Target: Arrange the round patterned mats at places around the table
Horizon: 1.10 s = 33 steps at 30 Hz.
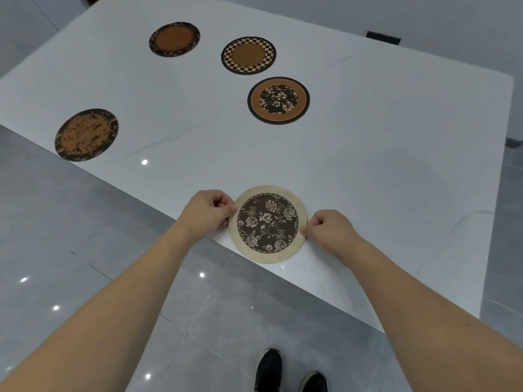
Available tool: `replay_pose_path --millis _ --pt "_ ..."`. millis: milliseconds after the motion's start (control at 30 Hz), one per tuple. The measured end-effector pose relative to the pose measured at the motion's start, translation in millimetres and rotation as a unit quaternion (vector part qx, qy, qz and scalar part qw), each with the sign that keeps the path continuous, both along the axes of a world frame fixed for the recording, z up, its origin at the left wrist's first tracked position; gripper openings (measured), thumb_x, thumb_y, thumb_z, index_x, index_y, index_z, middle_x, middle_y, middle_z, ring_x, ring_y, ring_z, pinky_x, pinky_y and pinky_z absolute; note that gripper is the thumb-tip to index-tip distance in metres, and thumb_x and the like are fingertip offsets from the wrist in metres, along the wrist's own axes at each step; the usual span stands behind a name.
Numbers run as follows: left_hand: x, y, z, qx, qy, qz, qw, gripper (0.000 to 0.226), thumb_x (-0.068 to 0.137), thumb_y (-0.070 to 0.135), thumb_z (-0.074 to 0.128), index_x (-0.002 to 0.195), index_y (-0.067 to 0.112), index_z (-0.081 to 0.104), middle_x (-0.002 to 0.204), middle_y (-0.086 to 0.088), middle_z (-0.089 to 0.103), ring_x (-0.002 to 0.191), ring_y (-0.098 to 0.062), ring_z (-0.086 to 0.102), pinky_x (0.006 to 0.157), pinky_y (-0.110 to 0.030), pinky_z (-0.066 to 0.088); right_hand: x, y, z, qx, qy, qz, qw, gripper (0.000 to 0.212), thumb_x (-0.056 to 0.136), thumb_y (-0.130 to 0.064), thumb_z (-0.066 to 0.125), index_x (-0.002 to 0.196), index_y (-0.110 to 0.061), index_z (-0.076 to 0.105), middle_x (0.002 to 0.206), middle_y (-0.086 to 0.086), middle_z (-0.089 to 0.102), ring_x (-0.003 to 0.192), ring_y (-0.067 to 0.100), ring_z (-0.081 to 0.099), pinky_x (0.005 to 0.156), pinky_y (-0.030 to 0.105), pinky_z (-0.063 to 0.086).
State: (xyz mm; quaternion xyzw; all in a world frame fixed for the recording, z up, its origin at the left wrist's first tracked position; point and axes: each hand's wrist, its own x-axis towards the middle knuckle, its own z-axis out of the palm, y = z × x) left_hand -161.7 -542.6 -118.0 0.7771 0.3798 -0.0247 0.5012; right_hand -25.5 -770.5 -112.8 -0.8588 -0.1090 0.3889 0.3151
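A person's left hand (208,212) and right hand (329,226) each keep a pinching grip on opposite rims of a pale-edged rose mat (268,223) at the white worktop's (396,151) near edge (slightly overhanging), best nudged fully onto the surface before letting go.

both bare arms reach forward and inward, nearly straight. the left hand (208,212) and the right hand (329,229) are curled, knuckles up, fingertips pinched at opposite sides of one flat round thing between them.
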Motion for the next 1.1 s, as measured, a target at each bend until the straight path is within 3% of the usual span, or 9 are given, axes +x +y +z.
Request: replay_pose_path --millis 333,500,600,700,833,967,1100 --pt "-1 0 -5 0.011 -0.01 0.003 1.0 0.01 0.082 0.017 0.07 0.075 0.01 0.067 0.064 -0.006 0.061 0.054 -0.012 0.06 0.061 -0.028 0.051 -1 2 2 -0.021 -0.016 0.019 0.999 0.027 0.082 -0.021 0.066 0.061 -0.02 0.048 0.068 -0.006 0.051 0.071 0.019 0.048 0.063 0.028 0.039" --pt "-2 -4 -5 0.061 -0.003 -0.02 0.998 0.009 0.08 0.021 0.069 0.073 0.018 0.065 0.061 0.005 0.062 0.056 -0.011 0.059 0.063 -0.028 0.052 -2 3 2 -0.032 -0.026 0.028 0.999 0.026 0.082 -0.021 0.066 0.063 -0.019 0.049 0.071 -0.005 0.052 0.077 0.02 0.05 0.067 0.03 0.041" --pt "-2 -6 -6 0.128 0.009 -0.062 0.99 0.008 0.084 0.021 0.066 0.081 0.02 0.06 0.066 0.007 0.059 0.061 -0.011 0.053 0.058 -0.022 0.043 -3 5 3 -0.045 -0.036 0.03 0.998 0.026 0.081 -0.022 0.065 0.062 -0.02 0.048 0.075 -0.002 0.055 0.081 0.024 0.053 0.071 0.035 0.045" --pt "-1 -10 -7 0.173 0.004 -0.091 0.981 0.015 0.088 0.015 0.062 0.099 0.013 0.052 0.077 0.001 0.056 0.07 -0.019 0.052 0.061 -0.029 0.041 -6 10 5 -0.084 -0.071 0.055 0.992 0.022 0.08 -0.023 0.06 0.063 -0.02 0.047 0.087 0.004 0.063 0.092 0.031 0.058 0.077 0.037 0.048" --pt "7 -16 1 0.222 0.05 -0.123 0.966 0.026 0.092 0.017 0.055 0.117 0.012 0.05 0.108 -0.008 0.049 0.088 -0.027 0.056 0.078 -0.035 0.046 -8 18 13 -0.158 -0.082 0.077 0.981 0.01 0.08 -0.025 0.056 0.083 -0.015 0.055 0.105 0.009 0.063 0.103 0.033 0.054 0.081 0.034 0.046" --pt "22 -25 32 0.255 0.187 -0.177 0.932 0.035 0.096 0.026 0.049 0.125 0.008 0.044 0.124 -0.014 0.045 0.103 -0.036 0.056 0.087 -0.044 0.049 -20 1 41 -0.126 -0.07 0.018 0.989 0.043 0.081 -0.037 0.063 0.11 -0.008 0.051 0.119 0.012 0.055 0.111 0.033 0.052 0.085 0.036 0.044" --pt "31 -52 86 0.31 0.14 -0.177 0.924 0.047 0.099 0.03 0.045 0.139 0.007 0.038 0.137 -0.015 0.043 0.12 -0.035 0.048 0.091 -0.045 0.047 -26 -44 92 -0.081 -0.123 0.024 0.989 0.058 0.095 -0.031 0.05 0.143 -0.006 0.032 0.151 0.012 0.033 0.139 0.028 0.03 0.112 0.038 0.029"
